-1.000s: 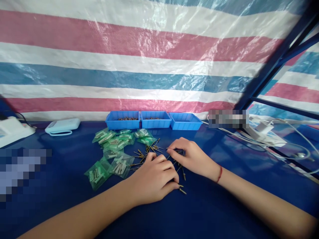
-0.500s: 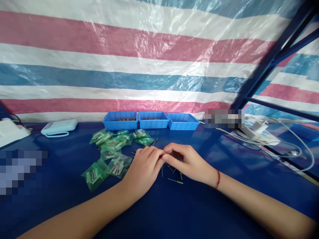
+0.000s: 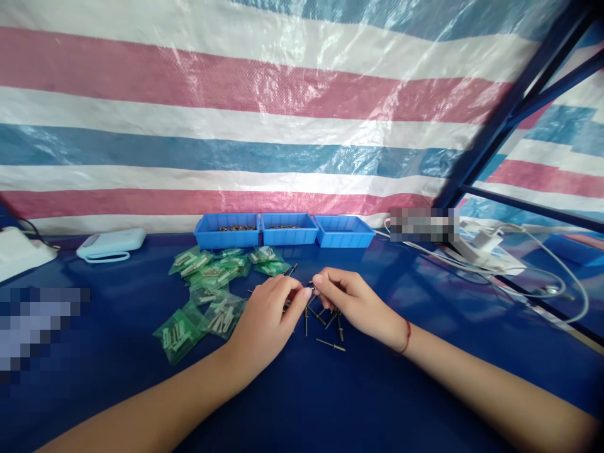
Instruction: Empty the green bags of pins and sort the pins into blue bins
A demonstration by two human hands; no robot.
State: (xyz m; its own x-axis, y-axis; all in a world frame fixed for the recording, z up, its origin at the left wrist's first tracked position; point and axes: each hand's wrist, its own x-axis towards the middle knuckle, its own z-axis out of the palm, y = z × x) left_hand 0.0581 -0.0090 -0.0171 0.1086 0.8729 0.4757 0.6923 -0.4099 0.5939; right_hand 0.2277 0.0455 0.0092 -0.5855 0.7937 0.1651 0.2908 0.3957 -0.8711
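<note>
Our right fingers [image 3: 328,287] pinch a metal pin [image 3: 312,285]; our left fingers [image 3: 297,305] curl beside it, any hold unclear to us

The left hand [image 3: 267,311] arched palm-down, its thumb [image 3: 296,311] reaching just beside the right fingers [image 3: 336,275]. The right hand [image 3: 362,303] was bent inward, thumb and forefinger tips close together. Behind the fingers, the left forearm [image 3: 160,399] and right forearm [image 3: 486,372] slanted outward.

Striped red, white and blue tarpaulin [image 3: 236,151] gleams beyond my fingers [image 3: 335,290]; blue tabletop [image 3: 330,402] beneath, a dark frame [image 3: 491,145] slanting to their right.
</note>
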